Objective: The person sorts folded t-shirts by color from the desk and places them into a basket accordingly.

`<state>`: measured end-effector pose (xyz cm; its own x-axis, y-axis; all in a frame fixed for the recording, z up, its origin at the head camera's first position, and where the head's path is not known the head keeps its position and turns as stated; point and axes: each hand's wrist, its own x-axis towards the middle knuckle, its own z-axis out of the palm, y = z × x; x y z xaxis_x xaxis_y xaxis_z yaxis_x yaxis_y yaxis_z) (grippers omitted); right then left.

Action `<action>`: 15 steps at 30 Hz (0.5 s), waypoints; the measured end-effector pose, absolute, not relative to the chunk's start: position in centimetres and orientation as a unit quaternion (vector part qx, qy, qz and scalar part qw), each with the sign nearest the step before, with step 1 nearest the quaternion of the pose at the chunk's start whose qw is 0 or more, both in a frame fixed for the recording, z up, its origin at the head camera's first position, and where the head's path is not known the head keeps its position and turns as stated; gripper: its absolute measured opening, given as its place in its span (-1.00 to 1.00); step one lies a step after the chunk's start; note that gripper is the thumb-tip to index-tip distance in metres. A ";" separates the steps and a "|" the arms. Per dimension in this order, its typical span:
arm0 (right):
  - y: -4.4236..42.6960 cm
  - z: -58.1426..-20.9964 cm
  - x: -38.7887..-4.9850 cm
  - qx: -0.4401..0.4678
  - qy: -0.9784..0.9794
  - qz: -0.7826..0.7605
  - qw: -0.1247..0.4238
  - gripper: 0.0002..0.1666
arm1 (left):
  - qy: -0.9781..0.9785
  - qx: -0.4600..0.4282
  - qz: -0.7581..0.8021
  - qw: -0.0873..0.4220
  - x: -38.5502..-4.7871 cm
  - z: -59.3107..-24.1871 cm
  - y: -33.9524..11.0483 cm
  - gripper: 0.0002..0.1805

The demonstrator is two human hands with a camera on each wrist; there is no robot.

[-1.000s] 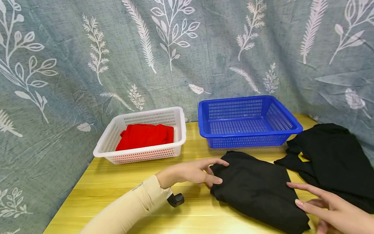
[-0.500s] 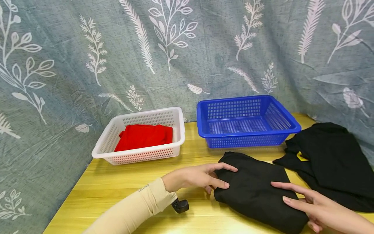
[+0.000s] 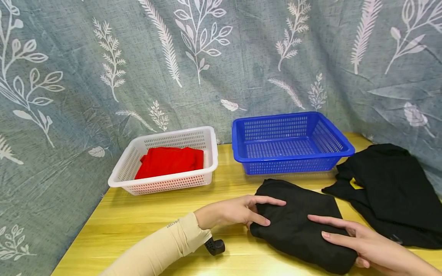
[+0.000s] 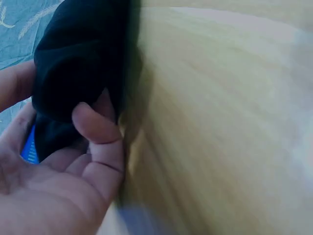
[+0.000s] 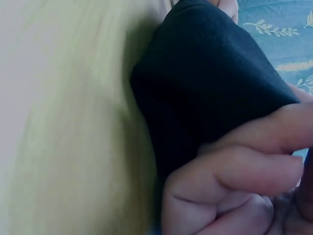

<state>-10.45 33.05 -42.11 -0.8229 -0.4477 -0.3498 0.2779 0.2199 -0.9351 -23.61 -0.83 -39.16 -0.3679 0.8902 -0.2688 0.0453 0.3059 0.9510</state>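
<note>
A folded black garment (image 3: 298,209) lies on the wooden table in front of the blue basket (image 3: 293,155). My left hand (image 3: 236,211) grips its left edge, thumb and index finger on top. In the left wrist view the other fingers (image 4: 100,129) curl under the black cloth (image 4: 73,73). At the garment's near right side, my right hand (image 3: 362,239) holds it with thumb and index finger over the top. The right wrist view shows curled fingers (image 5: 234,176) tucked beneath the cloth (image 5: 205,83). Whatever layers lie inside the fold are hidden.
A white basket (image 3: 162,182) with a folded red garment (image 3: 170,163) stands at the back left. Another black garment (image 3: 397,191), showing a small yellow patch (image 3: 355,184), lies at the right. A patterned curtain (image 3: 221,57) hangs behind the table (image 3: 138,214).
The right hand has moved left and inward over the garment's right edge, which has drawn in. The left hand has shifted slightly right onto the cloth. Both hands now grip it.
</note>
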 end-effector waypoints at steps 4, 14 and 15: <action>32.9 -42.1 -10.5 -0.062 0.728 -0.620 0.285 -0.43 | 0.674 0.363 0.475 0.434 -23.6 -39.3 -0.7 -0.25; 32.5 -40.6 -10.4 -0.052 0.801 -0.549 0.235 -0.27 | 0.682 0.372 0.492 0.393 -23.5 -38.9 -0.5 -0.24; 32.5 -40.4 -10.4 -0.052 0.803 -0.546 0.232 -0.27 | 0.685 0.371 0.493 0.388 -23.5 -38.8 -0.5 -0.24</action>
